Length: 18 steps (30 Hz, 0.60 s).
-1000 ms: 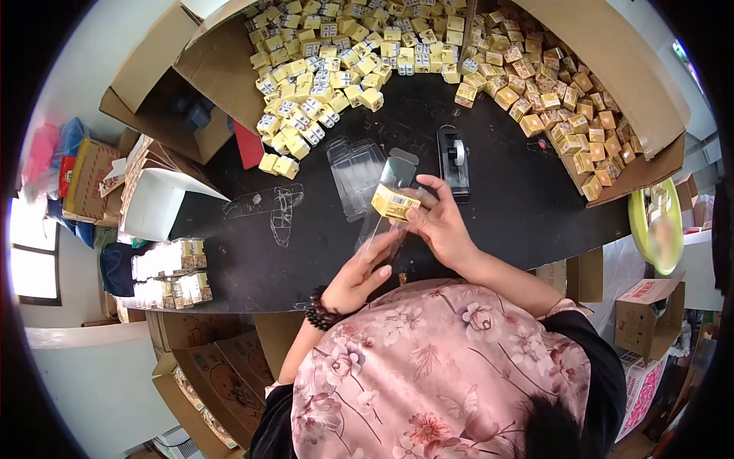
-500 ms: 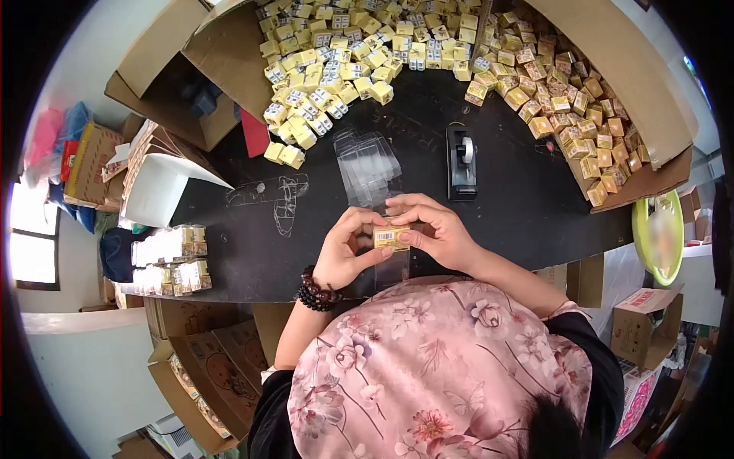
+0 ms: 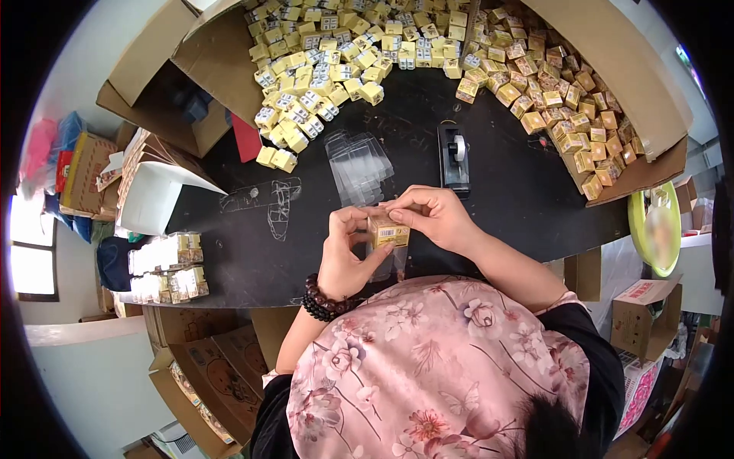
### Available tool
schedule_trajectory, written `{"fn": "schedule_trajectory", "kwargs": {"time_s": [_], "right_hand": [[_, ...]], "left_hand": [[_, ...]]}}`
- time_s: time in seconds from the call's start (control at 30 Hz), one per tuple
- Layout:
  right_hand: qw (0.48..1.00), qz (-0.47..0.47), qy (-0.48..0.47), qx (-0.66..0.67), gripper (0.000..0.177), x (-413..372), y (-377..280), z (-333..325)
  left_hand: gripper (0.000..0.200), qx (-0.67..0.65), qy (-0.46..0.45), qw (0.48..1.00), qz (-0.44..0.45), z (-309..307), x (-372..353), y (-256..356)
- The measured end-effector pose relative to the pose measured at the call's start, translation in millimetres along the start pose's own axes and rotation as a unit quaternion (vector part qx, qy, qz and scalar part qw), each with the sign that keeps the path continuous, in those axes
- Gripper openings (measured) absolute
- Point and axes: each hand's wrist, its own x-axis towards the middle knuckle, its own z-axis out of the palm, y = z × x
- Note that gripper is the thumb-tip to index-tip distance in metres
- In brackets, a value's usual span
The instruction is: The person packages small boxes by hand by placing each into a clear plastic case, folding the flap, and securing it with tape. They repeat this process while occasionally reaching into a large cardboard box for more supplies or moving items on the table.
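My left hand (image 3: 345, 252), with dark bead bracelets at the wrist, grips a small yellow-and-brown box (image 3: 393, 233) between thumb and fingers. A barcode shows on the box's near face. Thumb and fingertips of my right hand (image 3: 434, 220) are pinched together at the box's upper right edge; whether they hold a flap or film there is hard to see. Clear plastic (image 3: 395, 264) shows just below the box, by the table edge. Beyond my hands lies a stack of flat clear plastic sleeves (image 3: 359, 164).
A black tape dispenser (image 3: 453, 164) stands right of the sleeves. Yellow-and-white boxes (image 3: 329, 73) are heaped at the back, brown-yellow boxes (image 3: 573, 115) at the right inside cardboard. Stacked wrapped boxes (image 3: 168, 268) sit at the left edge, near an open white-lined carton (image 3: 149, 195).
My right fingers have shifted from the box's front to its upper edge and closed in a pinch. The box is tilted, showing more of its top. The whole view has shifted slightly.
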Motion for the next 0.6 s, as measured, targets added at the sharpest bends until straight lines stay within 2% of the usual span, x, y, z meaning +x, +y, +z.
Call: {"fn": "schedule_trajectory", "kwargs": {"time_s": [0.07, 0.1, 0.13, 0.17, 0.2, 0.23, 0.3, 0.37, 0.4, 0.43, 0.47, 0.53, 0.6], "right_hand": [[0.995, -0.003, -0.047, -0.092, 0.016, -0.1, -4.0, -7.7], [0.995, -0.002, -0.040, -0.094, 0.016, -0.1, -6.1, -12.2], [0.990, -0.004, -0.079, -0.118, 0.018, 0.4, -8.4, -16.8], [0.983, -0.006, -0.118, -0.141, 0.020, -0.2, -10.7, -20.2], [0.983, -0.006, -0.113, -0.142, 0.020, -1.5, -14.1, -22.4], [0.973, -0.012, -0.136, -0.186, 0.022, -2.1, -18.1, -24.3], [0.945, -0.037, -0.170, -0.278, 0.025, -1.2, -17.0, -32.6], [0.944, -0.047, -0.114, -0.307, 0.026, 11.9, -29.8, -44.9], [0.926, -0.114, -0.045, -0.358, 0.026, 26.2, -24.5, -59.5], [0.951, -0.069, 0.028, -0.300, 0.026, 40.9, -30.1, -69.2], [0.950, -0.081, 0.078, -0.290, 0.026, 64.6, -17.2, -85.0], [0.915, -0.035, 0.091, -0.391, 0.027, 113.5, -3.3, -106.6], [0.873, -0.051, 0.108, -0.473, 0.032, 168.5, 34.3, -117.3]], "left_hand": [[0.058, 0.019, -0.018, 1.000, -0.008, -0.6, 1.3, 1.9], [0.053, 0.022, -0.018, 1.000, -0.009, 0.4, 2.0, 3.9], [0.053, 0.020, -0.025, 0.999, -0.007, -0.5, 4.0, 3.1], [0.048, 0.064, -0.043, 0.997, 0.013, -2.1, 6.3, 2.1], [0.044, 0.107, -0.060, 0.992, 0.035, -1.9, 8.3, 1.1], [0.044, 0.106, -0.063, 0.992, 0.036, -0.2, 9.2, -0.7], [0.035, 0.075, -0.048, 0.996, -0.009, 2.3, 8.4, -7.8], [0.034, -0.123, 0.051, 0.988, -0.078, 6.6, 7.2, -29.7], [0.030, -0.171, 0.092, 0.975, -0.110, 0.8, 8.2, -36.0], [0.025, -0.249, 0.118, 0.948, -0.160, -3.6, 11.7, -28.9], [0.023, -0.294, 0.128, 0.931, -0.174, -11.4, 10.2, -35.2], [0.019, -0.374, 0.135, 0.897, -0.191, -20.5, 5.9, -39.4], [0.018, -0.435, 0.157, 0.864, -0.201, -24.9, 1.9, -41.1]]}}
